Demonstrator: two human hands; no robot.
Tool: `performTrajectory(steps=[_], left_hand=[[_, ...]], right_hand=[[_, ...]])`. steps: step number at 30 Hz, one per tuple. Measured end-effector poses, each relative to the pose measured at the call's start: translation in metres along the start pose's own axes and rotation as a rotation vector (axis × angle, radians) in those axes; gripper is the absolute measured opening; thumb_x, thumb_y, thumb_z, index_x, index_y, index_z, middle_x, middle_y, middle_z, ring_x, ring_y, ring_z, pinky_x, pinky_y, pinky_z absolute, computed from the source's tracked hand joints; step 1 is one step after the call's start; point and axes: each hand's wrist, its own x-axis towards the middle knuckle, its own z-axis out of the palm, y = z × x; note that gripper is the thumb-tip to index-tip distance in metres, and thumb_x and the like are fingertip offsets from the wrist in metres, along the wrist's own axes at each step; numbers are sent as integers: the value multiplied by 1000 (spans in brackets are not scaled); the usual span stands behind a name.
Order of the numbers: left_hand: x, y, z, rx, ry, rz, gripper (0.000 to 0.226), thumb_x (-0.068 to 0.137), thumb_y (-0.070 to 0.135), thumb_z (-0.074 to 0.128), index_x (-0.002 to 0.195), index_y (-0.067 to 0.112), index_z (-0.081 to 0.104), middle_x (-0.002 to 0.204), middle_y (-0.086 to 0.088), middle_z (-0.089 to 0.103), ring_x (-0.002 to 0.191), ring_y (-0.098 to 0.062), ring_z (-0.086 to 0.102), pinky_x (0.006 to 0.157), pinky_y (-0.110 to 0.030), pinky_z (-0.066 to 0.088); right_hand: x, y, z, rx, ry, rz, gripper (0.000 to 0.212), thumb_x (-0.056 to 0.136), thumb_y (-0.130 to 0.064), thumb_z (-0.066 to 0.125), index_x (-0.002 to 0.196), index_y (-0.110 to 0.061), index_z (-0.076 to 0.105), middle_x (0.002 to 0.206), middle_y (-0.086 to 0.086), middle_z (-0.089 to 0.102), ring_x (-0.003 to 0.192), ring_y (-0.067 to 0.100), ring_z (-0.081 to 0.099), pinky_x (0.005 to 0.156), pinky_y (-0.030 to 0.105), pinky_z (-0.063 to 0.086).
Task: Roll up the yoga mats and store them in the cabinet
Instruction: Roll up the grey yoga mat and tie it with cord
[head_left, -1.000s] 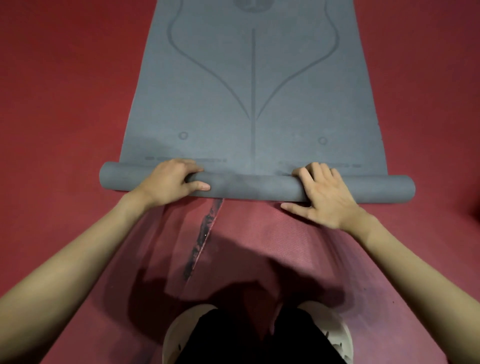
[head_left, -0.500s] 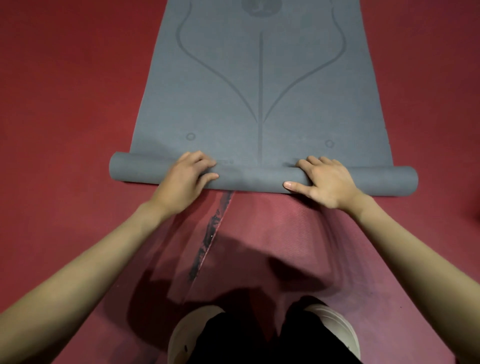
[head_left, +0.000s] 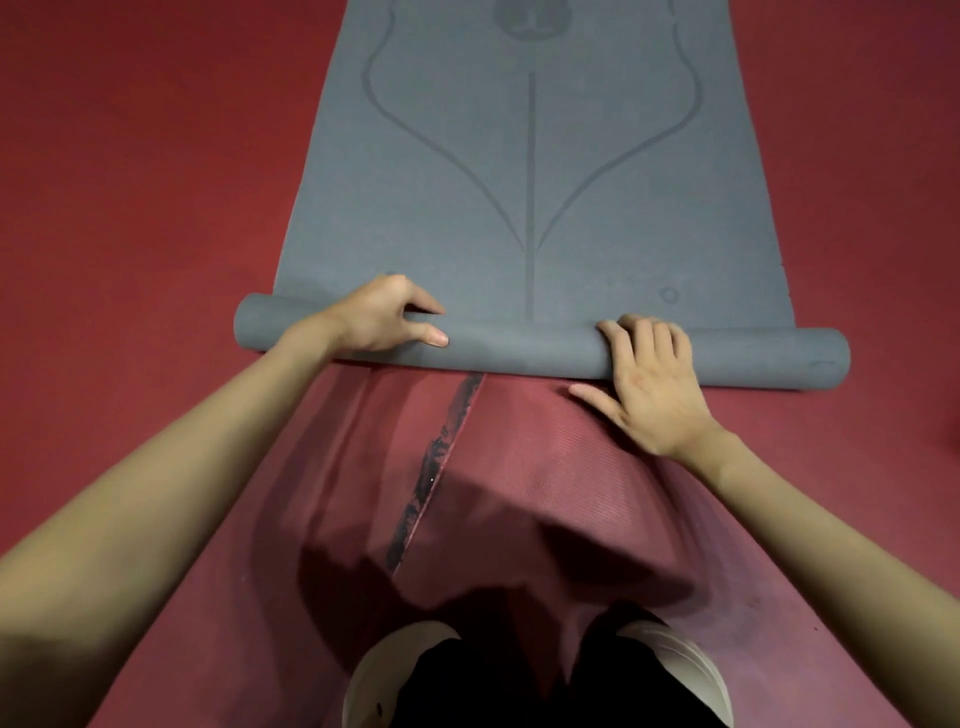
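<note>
grey yoga mat (head_left: 530, 171) part rolled | left hand (head_left: 374, 319) curled round the roll's left part | right hand (head_left: 649, 384) flat on its right part, fingers straight | pink mat (head_left: 519, 441) underneath

Ahead of the rolled part (head_left: 540, 353), the flat grey mat (head_left: 530, 171) lies unobstructed, bare red floor (head_left: 145, 182) runs open on both sides, and nearer the person only the pink mat (head_left: 519, 457) and two shoes (head_left: 400, 670) occupy the ground.
</note>
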Motion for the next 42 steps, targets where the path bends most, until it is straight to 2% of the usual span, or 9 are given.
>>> performTrajectory(steps=[6,10,14,19,22,26,30,34,42], left_hand=[[-11,5,10,60,107,61,47,86,29,70,125,4,62,122,-16,61,118,-31,54,100,-28,35],[-30,4,31,256,314,165,50,95,40,40,125,7,61,112,-16,60,100,-36,58,92,-43,46],[-24,8,34,402,280,106,61,87,49,57,128,4,56,118,-18,60,109,-38,56,95,-52,43],[-2,9,12,393,140,95,55,88,46,61,121,2,58,113,-19,61,104,-41,57,91,-48,45],[9,9,1,289,72,54,56,88,45,62,124,4,58,120,-18,60,112,-36,55,93,-45,43],[20,11,-6,192,5,-15,61,88,43,63,138,10,51,136,-13,56,126,-30,49,103,-35,37],[6,5,11,318,167,56,61,93,52,45,135,8,50,128,-16,57,120,-33,53,101,-44,38],[-15,4,44,515,333,20,77,89,64,31,142,9,40,138,-18,45,132,-31,41,111,-59,23],[16,-2,26,551,323,-9,70,88,65,24,133,17,49,119,-10,57,110,-30,53,98,-49,33]], right_hand=[[18,9,-6,-6,-74,-41,68,93,-64,25,124,-9,51,107,14,55,89,34,50,78,44,38],[39,20,-12,26,-192,-60,76,87,-69,15,124,-14,50,107,11,56,92,34,53,81,45,39],[55,25,-18,63,-313,-70,81,81,-72,7,127,-17,46,116,8,55,104,33,53,88,43,36],[47,21,-12,111,-148,-25,74,91,-64,17,134,-11,47,112,17,53,97,37,55,86,46,41],[28,15,-2,41,-1,-8,62,98,-53,29,140,-9,43,121,24,50,108,40,51,98,52,34],[25,20,3,-57,-28,-24,64,97,-55,33,145,-13,38,128,22,50,113,39,47,100,53,30],[42,27,-6,-49,-125,-49,64,95,-57,26,140,-15,43,118,17,55,98,36,51,89,49,36],[57,36,-12,-6,-242,-51,74,89,-63,14,141,-18,41,116,13,55,96,36,53,87,47,37],[68,39,-17,69,-214,-18,76,86,-67,8,151,-32,30,127,14,49,110,34,50,96,48,33]])
